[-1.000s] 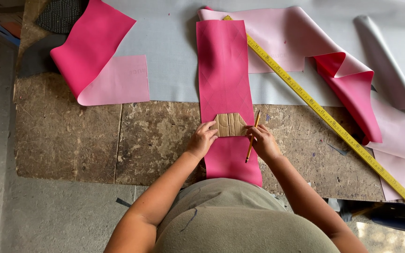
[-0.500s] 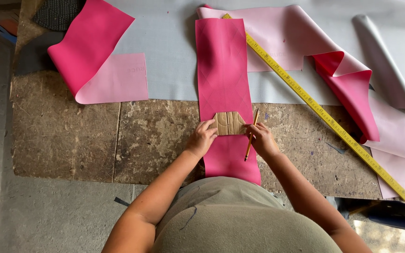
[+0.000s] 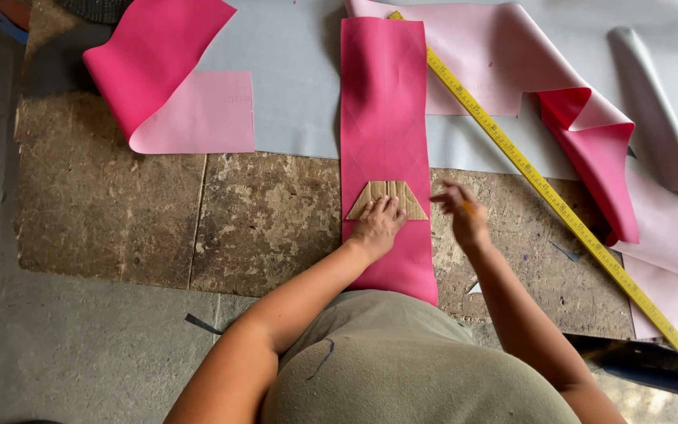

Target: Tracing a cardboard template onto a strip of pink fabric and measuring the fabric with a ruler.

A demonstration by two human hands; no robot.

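At frame centre, the pink strip (image 3: pixel 384 133) looks like smooth, matt leatherette with faint quilted lines. The trapezoid template (image 3: pixel 387 198) on it is ribbed brown cardboard. The worn board (image 3: pixel 268 220) beneath looks like rough, mottled wood. In the upper middle, the grey sheet (image 3: pixel 292 94) appears smooth and matt. Running diagonally at right, the yellow ruler (image 3: pixel 559 208) has a slight sheen.

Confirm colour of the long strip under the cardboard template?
Bright pink, with faint diamond-pattern lines. The long pink strip shows best in the head view, under the tan cardboard template.
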